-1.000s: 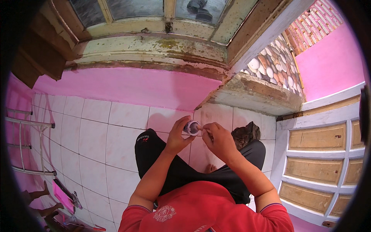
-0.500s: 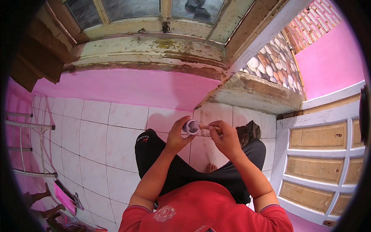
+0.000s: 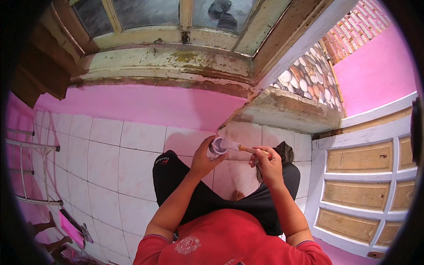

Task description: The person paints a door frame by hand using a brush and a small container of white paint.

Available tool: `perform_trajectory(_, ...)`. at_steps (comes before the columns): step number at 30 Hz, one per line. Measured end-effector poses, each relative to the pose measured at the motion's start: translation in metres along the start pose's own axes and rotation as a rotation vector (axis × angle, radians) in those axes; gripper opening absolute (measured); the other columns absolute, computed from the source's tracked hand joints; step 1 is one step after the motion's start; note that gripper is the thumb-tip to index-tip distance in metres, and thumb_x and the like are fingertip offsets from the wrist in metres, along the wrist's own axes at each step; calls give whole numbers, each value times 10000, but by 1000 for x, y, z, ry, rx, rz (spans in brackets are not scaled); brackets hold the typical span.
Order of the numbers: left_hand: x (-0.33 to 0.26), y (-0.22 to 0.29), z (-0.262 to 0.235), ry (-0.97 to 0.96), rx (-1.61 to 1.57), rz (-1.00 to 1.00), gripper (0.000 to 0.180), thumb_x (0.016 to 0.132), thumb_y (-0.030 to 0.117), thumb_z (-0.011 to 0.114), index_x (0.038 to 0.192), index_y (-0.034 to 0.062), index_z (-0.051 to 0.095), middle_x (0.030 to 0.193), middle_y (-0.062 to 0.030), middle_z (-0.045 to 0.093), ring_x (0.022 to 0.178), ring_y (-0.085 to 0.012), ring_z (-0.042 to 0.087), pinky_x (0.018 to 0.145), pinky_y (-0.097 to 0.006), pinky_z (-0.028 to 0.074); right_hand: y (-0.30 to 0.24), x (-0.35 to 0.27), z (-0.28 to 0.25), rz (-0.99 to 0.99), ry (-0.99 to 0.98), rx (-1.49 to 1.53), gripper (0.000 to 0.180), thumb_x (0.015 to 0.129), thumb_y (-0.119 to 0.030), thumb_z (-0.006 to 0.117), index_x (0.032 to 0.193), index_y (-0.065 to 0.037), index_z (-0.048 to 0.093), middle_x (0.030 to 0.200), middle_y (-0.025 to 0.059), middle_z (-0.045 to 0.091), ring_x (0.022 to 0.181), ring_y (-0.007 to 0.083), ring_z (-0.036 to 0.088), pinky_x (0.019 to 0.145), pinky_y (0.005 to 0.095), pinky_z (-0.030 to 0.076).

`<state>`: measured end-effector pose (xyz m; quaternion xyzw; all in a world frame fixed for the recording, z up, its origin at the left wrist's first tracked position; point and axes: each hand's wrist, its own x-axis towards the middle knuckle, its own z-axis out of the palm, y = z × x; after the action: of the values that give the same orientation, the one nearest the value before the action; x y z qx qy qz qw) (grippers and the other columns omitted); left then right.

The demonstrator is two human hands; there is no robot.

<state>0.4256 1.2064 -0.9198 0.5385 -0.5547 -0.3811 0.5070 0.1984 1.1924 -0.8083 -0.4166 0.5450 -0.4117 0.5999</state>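
Observation:
My left hand (image 3: 204, 161) is wrapped round a small white paint cup (image 3: 219, 151), tilted so its opening shows greyish paint inside. In my right hand (image 3: 270, 164) is the wooden handle of a paintbrush (image 3: 247, 149), pinched between the fingers. Its pale, paint-covered bristles rest at the cup's rim, pointing left toward my left hand. Both hands are above the floor, between my bent knees. Just beyond my right hand lies a crumpled dark cloth (image 3: 286, 151), partly hidden by my knee.
Ahead is a pink wall (image 3: 145, 104) under a worn wooden window sill (image 3: 168, 62). A partly white-painted panelled door (image 3: 360, 192) stands at the right. On the left are a metal ladder (image 3: 33, 172), a pink object (image 3: 70, 229) and another person's feet (image 3: 55, 232). White tiles (image 3: 104, 165) cover the floor.
The brush has come up out of the cup to its rim, so more of the bristles show. My right hand has shifted right and lower, gripping nearer the handle's end.

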Motion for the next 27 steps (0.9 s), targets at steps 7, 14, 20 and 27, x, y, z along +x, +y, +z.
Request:
perform_trajectory(7,30,33,13,41,-74,73,687,793,217,893,1353,11,551,1232,-164,667,1124,-279,671,968,-377,527,-26,-4,-14,21,52,188,239,1029,-172,634,1159,27,656,856,115,701,713,168,679,616,275,511)
perform_trajectory(14,60,69,32,13,-77,171,690,807,192,888,1359,-22,534,1171,-133,681,1073,-232,680,911,-349,545,-62,3,-27,-245,81,190,255,1028,-202,644,1181,2,660,821,70,698,708,139,656,629,224,475)
perform_trajectory(20,58,49,33,31,-64,112,667,808,202,888,1338,-19,549,1173,-135,676,1078,-231,675,908,-350,543,-89,28,-22,-459,116,-42,226,1032,-128,638,1199,25,643,818,65,689,764,135,652,711,240,503)
perform_trajectory(27,27,31,12,25,16,39,701,811,271,881,1362,-4,548,1212,-168,670,1109,-287,675,946,-374,534,-118,49,-23,-800,63,-613,216,970,-30,687,1183,-2,664,964,102,687,845,190,680,800,314,540)
